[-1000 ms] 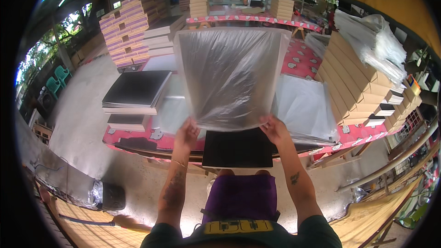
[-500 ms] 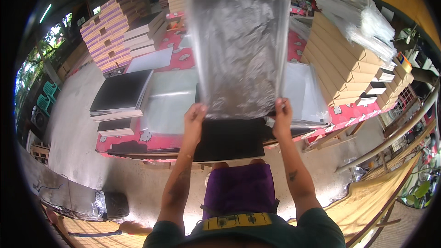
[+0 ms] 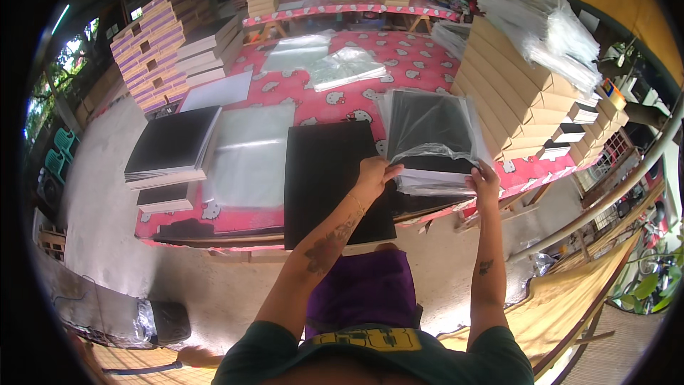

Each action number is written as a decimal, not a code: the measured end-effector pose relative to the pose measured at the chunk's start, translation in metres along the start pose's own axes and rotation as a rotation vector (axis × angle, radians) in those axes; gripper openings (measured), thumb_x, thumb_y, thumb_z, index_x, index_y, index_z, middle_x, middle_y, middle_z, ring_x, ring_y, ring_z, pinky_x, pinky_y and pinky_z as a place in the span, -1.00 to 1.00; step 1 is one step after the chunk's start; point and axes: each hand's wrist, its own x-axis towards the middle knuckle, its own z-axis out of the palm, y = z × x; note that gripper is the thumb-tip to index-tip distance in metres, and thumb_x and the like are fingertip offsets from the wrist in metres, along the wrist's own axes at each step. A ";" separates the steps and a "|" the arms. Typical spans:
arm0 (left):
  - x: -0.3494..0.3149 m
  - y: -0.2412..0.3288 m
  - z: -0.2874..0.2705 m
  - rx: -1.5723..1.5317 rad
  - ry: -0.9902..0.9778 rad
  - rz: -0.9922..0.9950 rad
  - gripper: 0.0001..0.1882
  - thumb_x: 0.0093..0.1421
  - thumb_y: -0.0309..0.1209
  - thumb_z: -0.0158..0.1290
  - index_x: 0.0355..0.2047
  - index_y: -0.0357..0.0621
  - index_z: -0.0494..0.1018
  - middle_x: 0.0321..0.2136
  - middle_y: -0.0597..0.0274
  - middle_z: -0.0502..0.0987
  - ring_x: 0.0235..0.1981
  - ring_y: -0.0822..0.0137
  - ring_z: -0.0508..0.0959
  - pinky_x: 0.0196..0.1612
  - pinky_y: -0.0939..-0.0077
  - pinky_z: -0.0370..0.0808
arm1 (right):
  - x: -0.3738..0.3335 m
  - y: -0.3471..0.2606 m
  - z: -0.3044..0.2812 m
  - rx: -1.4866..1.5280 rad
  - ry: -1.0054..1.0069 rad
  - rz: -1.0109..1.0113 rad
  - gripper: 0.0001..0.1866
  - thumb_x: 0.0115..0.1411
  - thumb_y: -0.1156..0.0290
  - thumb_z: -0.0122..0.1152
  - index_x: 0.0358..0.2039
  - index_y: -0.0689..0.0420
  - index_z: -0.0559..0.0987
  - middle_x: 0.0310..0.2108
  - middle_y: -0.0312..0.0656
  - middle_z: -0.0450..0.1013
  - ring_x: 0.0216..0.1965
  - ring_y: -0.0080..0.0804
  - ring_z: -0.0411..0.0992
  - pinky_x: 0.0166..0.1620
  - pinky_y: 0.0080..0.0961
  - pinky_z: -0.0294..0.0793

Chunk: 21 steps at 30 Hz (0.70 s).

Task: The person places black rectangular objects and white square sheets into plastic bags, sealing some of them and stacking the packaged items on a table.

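Observation:
A clear plastic sleeve [image 3: 431,117] with a black sheet inside lies over a pile of sleeves at the right of the table. My left hand [image 3: 374,177] pinches its near left corner. At the near right corner my right hand [image 3: 486,184] grips the sleeve's edge. The film is wrinkled along the near side, where a strip of black sheet shows. Left of it a large black board [image 3: 329,178] lies partly under my left forearm and overhangs the table's near edge. Beside that board lie flat clear sleeves [image 3: 249,157].
Black-topped sheets [image 3: 173,144] are stacked at the left. Tall carton piles stand at the back left [image 3: 149,53] and right [image 3: 509,96], with plastic bags [image 3: 538,28] topping the right pile. More clear sleeves [image 3: 345,70] lie farther back on the pink table cover [image 3: 342,107].
The filled sleeve, held upright before me, has come down to the right onto the pile. Both hands moved right with it, and the black board and far table are now uncovered.

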 end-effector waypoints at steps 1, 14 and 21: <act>-0.004 -0.005 0.002 0.005 0.015 0.043 -0.93 0.19 -0.67 -0.13 -0.31 -0.45 0.28 -0.40 0.00 0.41 -0.33 0.09 0.60 -0.27 0.41 0.64 | 0.004 0.012 -0.007 0.002 0.054 -0.055 -0.56 0.15 0.49 0.19 0.03 0.36 0.38 -0.30 -0.18 0.41 -0.44 -0.50 0.47 -0.40 -0.64 0.56; -0.145 0.154 -0.231 1.847 0.419 0.487 -0.86 0.03 -0.43 0.13 -0.39 -0.20 0.48 -0.48 -0.07 0.55 -0.39 0.02 0.56 -0.29 0.21 0.46 | 0.000 0.041 -0.046 -0.973 0.453 -0.453 -0.51 0.03 0.02 0.30 -0.14 0.10 0.57 -0.24 0.02 0.41 -0.17 -0.08 0.40 -0.10 -0.21 0.35; -0.140 0.181 -0.259 1.513 0.316 0.757 -0.94 0.16 -0.50 0.02 -0.41 -0.23 0.47 -0.64 0.28 0.43 -0.61 0.44 0.39 -0.50 0.52 0.33 | -0.082 -0.004 0.059 -0.308 0.209 -0.338 -0.66 0.28 0.18 0.03 -0.11 0.17 0.53 -0.27 -0.24 0.39 -0.27 -0.48 0.32 -0.25 -0.52 0.36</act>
